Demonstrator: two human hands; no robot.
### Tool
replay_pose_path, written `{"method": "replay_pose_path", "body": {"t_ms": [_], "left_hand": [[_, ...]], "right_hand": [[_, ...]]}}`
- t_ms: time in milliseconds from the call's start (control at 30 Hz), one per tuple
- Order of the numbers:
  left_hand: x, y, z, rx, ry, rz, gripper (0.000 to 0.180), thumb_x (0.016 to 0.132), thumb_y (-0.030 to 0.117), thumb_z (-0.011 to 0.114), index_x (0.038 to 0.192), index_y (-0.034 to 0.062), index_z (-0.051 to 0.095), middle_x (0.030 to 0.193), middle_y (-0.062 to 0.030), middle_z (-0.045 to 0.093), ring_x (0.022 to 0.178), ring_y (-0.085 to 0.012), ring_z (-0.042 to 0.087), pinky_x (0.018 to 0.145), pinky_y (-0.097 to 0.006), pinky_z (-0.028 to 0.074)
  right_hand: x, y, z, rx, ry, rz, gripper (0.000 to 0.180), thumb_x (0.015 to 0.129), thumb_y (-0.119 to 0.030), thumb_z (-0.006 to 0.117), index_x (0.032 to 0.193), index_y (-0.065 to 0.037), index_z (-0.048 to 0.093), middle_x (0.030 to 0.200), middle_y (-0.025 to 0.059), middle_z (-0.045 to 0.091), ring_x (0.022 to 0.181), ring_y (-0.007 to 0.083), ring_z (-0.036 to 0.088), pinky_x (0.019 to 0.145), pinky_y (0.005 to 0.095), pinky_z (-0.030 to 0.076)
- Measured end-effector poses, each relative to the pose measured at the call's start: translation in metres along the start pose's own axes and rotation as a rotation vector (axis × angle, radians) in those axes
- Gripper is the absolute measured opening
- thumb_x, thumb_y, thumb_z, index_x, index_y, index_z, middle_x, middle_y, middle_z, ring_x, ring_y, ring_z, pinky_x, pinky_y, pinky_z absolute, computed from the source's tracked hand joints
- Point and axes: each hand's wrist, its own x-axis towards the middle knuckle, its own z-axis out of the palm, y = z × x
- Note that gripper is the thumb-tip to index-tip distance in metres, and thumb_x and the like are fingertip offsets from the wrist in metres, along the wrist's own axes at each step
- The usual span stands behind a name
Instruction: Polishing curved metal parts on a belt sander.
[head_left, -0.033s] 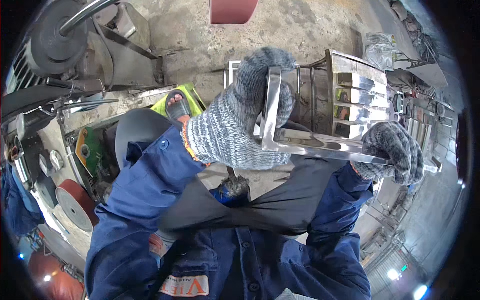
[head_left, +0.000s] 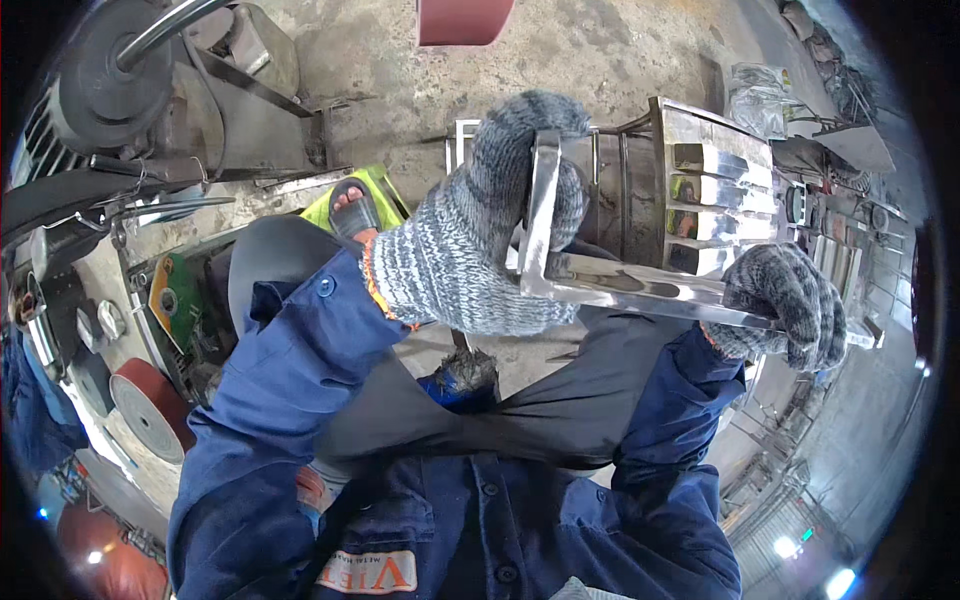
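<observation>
I hold a polished, L-shaped steel frame piece (head_left: 620,280) over my lap with both hands, each in a grey knitted glove. My left hand (head_left: 480,230) is closed around the piece's upright end at the corner. My right hand (head_left: 785,300) grips the far end of its long bar on the right. The bar runs nearly level between the two hands, above my dark trousers (head_left: 560,410). Blue jacket sleeves cover both forearms.
A rack of shiny steel parts (head_left: 715,190) stands just behind the held piece. A machine with a dark pulley wheel (head_left: 100,80) is at upper left. Red abrasive rolls (head_left: 145,410) lie lower left. My sandalled foot (head_left: 350,210) rests on a yellow-green block; the floor is concrete.
</observation>
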Motion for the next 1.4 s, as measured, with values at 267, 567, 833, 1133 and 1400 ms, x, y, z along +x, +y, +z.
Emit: {"method": "replay_pose_path", "body": {"t_ms": [267, 567, 833, 1133, 1400], "left_hand": [[-0.004, 0.007, -0.007, 0.780, -0.062, 0.332, 0.116, 0.065, 0.003, 0.084, 0.153, 0.0208, 0.011, 0.115, -0.0030, 0.053, 0.095, -0.0121, 0.057, 0.082, -0.027, 0.052], [0.002, 0.004, -0.010, 0.715, 0.025, 0.364, 0.113, 0.068, 0.002, 0.083, 0.154, 0.0192, 0.010, 0.108, -0.0028, 0.057, 0.089, -0.0117, 0.059, 0.079, -0.028, 0.054], [0.011, 0.007, -0.028, 0.911, -0.005, 0.320, 0.099, 0.068, 0.007, 0.086, 0.146, 0.0162, 0.025, 0.104, -0.0030, 0.054, 0.091, -0.0132, 0.059, 0.081, -0.028, 0.054], [0.025, -0.020, -0.016, 0.955, -0.020, 0.178, 0.041, 0.089, 0.041, 0.066, 0.115, 0.0103, 0.059, 0.099, -0.0059, 0.062, 0.096, -0.0194, 0.061, 0.084, -0.035, 0.054], [-0.002, -0.039, 0.072, 0.737, -0.332, 0.046, 0.085, 0.075, 0.025, 0.084, 0.142, 0.0079, 0.034, 0.112, -0.0024, 0.051, 0.097, -0.0148, 0.051, 0.087, -0.031, 0.049]], "right_hand": [[0.004, -0.007, -0.002, -0.138, -0.026, 0.112, 0.035, 0.092, -0.012, 0.055, 0.059, -0.013, 0.069, 0.054, -0.0022, 0.065, 0.046, 0.0071, 0.061, 0.064, 0.0224, 0.058], [0.007, -0.006, -0.012, -0.213, -0.048, 0.087, 0.018, 0.083, -0.023, 0.071, 0.066, -0.020, 0.071, 0.058, -0.0073, 0.066, 0.050, 0.0058, 0.061, 0.067, 0.0256, 0.055], [0.003, -0.006, -0.013, -0.333, -0.083, 0.131, 0.018, 0.067, -0.043, 0.082, 0.073, -0.030, 0.072, 0.067, -0.0123, 0.068, 0.061, 0.0056, 0.061, 0.068, 0.0342, 0.049], [-0.073, -0.031, -0.017, -0.389, -0.036, -0.100, 0.044, 0.087, -0.059, 0.058, 0.099, -0.018, 0.069, 0.088, -0.0003, 0.071, 0.083, 0.0262, 0.067, 0.086, 0.0550, 0.047], [-0.174, -0.018, 0.057, -0.225, 0.587, -0.529, 0.041, 0.080, -0.054, 0.071, 0.093, -0.016, 0.062, 0.072, 0.0005, 0.051, 0.072, 0.0234, 0.051, 0.081, 0.0501, 0.046]]}}
